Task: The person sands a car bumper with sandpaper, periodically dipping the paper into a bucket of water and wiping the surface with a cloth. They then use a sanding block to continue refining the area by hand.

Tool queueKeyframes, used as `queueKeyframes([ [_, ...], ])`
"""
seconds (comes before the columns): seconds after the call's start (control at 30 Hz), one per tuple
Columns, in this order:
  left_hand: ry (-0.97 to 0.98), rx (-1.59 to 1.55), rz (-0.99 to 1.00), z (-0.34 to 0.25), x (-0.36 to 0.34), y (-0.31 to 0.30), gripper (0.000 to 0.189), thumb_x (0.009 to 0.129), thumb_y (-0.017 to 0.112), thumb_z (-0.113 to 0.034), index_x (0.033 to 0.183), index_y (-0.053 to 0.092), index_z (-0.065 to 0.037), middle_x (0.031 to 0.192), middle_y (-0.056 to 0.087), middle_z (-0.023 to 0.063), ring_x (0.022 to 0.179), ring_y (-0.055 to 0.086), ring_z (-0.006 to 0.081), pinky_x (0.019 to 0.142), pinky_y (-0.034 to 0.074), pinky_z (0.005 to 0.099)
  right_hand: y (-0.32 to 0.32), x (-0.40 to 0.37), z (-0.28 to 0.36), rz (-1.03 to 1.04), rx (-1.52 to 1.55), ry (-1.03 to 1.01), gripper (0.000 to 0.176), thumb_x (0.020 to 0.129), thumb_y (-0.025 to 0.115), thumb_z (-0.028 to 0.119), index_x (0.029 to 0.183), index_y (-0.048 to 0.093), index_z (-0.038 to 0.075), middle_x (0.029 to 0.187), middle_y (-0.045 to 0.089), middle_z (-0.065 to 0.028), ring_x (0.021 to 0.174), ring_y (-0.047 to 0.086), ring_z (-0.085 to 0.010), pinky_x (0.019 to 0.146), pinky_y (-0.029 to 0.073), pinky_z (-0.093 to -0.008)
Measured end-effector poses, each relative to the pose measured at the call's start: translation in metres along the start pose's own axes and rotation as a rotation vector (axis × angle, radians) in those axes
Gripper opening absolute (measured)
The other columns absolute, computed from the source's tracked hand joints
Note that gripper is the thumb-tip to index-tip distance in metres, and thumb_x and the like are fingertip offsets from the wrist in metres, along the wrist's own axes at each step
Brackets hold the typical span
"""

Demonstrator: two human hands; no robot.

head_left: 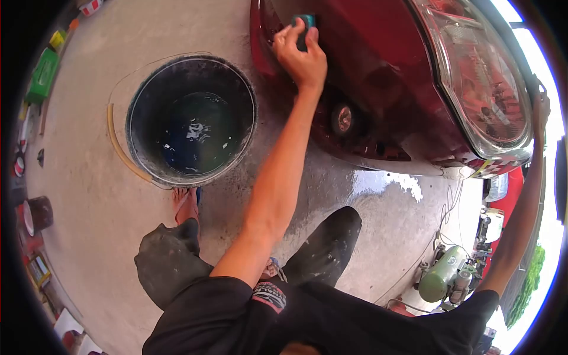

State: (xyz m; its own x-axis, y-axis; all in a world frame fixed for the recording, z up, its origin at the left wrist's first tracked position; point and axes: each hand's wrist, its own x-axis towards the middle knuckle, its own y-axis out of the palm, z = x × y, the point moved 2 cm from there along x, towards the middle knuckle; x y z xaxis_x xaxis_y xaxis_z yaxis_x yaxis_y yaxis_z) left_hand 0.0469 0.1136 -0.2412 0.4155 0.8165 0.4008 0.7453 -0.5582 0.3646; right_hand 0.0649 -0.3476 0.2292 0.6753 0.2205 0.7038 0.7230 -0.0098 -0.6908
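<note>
My left hand grips a small teal block between thumb and fingers and holds it against the wet dark-red car bumper. Below and to the right of that hand a round fog light sits in the bumper. At the far right, my right hand rests by the car's edge beyond the large clear headlight, its fingers seen edge-on and laid along the body. A black bucket of dark water stands on the floor left of my left arm.
The bucket's wire handle has a tan grip hanging outside the rim. Water wets the concrete under the bumper. A green air compressor with cables stands at lower right. Along the left edge lie a green box and a dark pot.
</note>
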Motion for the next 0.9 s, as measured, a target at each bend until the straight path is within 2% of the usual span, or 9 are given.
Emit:
queueKeyframes([
  [0.1,0.044,-0.020,0.053,-0.039,-0.053,-0.017,0.032,0.087,0.081,-0.006,0.118,0.077,-0.001,0.114,0.067,0.0168,0.112,0.064,0.0352,0.098,0.051,0.0462,-0.002,0.003,0.002,-0.009,-0.014,-0.013,0.049,0.107,0.059,0.043,0.139,0.068,0.008,0.132,0.071,-0.0132,0.119,0.067,-0.0234,0.104,0.050,-0.0381],
  [0.23,0.071,-0.022,-0.005,-0.001,-0.001,0.003,0.027,0.087,0.079,-0.005,0.114,0.076,0.001,0.112,0.068,0.0178,0.108,0.065,0.0353,0.096,0.052,0.0436,-0.003,0.004,0.011,-0.002,-0.043,-0.039,0.049,0.107,0.058,0.043,0.138,0.069,0.007,0.131,0.071,-0.0141,0.118,0.067,-0.0248,0.104,0.050,-0.0389],
  [0.27,-0.039,0.037,0.023,0.007,0.015,0.005,0.025,0.088,0.078,-0.004,0.112,0.075,0.003,0.107,0.069,0.0175,0.106,0.065,0.0344,0.095,0.052,0.0427,-0.002,0.002,0.011,0.003,-0.047,-0.040,0.049,0.107,0.058,0.044,0.138,0.069,0.007,0.130,0.071,-0.0144,0.118,0.067,-0.0252,0.104,0.051,-0.0391],
  [0.43,0.039,-0.013,0.042,-0.043,-0.055,-0.019,0.026,0.087,0.081,-0.006,0.112,0.076,-0.001,0.108,0.068,0.0155,0.111,0.066,0.0345,0.099,0.052,0.0446,-0.005,-0.001,0.012,-0.004,-0.053,-0.046,0.049,0.108,0.058,0.044,0.137,0.069,0.006,0.129,0.072,-0.0155,0.117,0.068,-0.0269,0.103,0.051,-0.0400],
  [0.5,0.109,-0.030,-0.003,-0.033,-0.040,-0.011,0.024,0.086,0.080,-0.004,0.110,0.076,-0.001,0.106,0.069,0.0154,0.108,0.066,0.0340,0.096,0.053,0.0440,-0.003,0.000,0.014,0.004,-0.059,-0.052,0.050,0.108,0.057,0.045,0.136,0.069,0.006,0.128,0.072,-0.0160,0.117,0.068,-0.0276,0.102,0.051,-0.0404],
  [0.6,-0.058,0.026,0.072,0.019,0.023,0.008,0.026,0.085,0.080,-0.004,0.109,0.074,0.003,0.110,0.066,0.0168,0.106,0.063,0.0369,0.096,0.047,0.0438,0.001,0.003,0.016,0.012,-0.069,-0.060,0.050,0.108,0.057,0.045,0.135,0.070,0.005,0.128,0.072,-0.0167,0.117,0.068,-0.0287,0.102,0.052,-0.0410],
  [0.7,0.061,0.005,-0.029,-0.002,-0.003,0.001,0.025,0.087,0.080,-0.005,0.110,0.076,0.001,0.110,0.069,0.0164,0.107,0.065,0.0336,0.097,0.051,0.0430,0.001,0.003,0.015,0.009,-0.069,-0.059,0.050,0.108,0.057,0.045,0.134,0.070,0.005,0.127,0.072,-0.0174,0.116,0.068,-0.0297,0.102,0.052,-0.0416],
  [0.77,0.089,0.010,0.075,-0.041,-0.049,-0.017,0.028,0.088,0.081,-0.008,0.114,0.076,-0.001,0.109,0.067,0.0147,0.113,0.064,0.0349,0.101,0.049,0.0450,0.002,0.001,0.013,0.003,-0.070,-0.055,0.051,0.108,0.056,0.046,0.134,0.070,0.004,0.126,0.072,-0.0178,0.116,0.068,-0.0304,0.101,0.052,-0.0419],
  [0.9,0.152,-0.002,-0.051,-0.001,0.017,0.011,0.024,0.086,0.081,-0.007,0.108,0.077,0.001,0.104,0.071,0.0161,0.107,0.066,0.0350,0.096,0.051,0.0433,0.002,0.006,0.017,0.013,-0.083,-0.067,0.051,0.108,0.056,0.046,0.133,0.071,0.003,0.125,0.073,-0.0188,0.115,0.068,-0.0318,0.101,0.052,-0.0427],
])
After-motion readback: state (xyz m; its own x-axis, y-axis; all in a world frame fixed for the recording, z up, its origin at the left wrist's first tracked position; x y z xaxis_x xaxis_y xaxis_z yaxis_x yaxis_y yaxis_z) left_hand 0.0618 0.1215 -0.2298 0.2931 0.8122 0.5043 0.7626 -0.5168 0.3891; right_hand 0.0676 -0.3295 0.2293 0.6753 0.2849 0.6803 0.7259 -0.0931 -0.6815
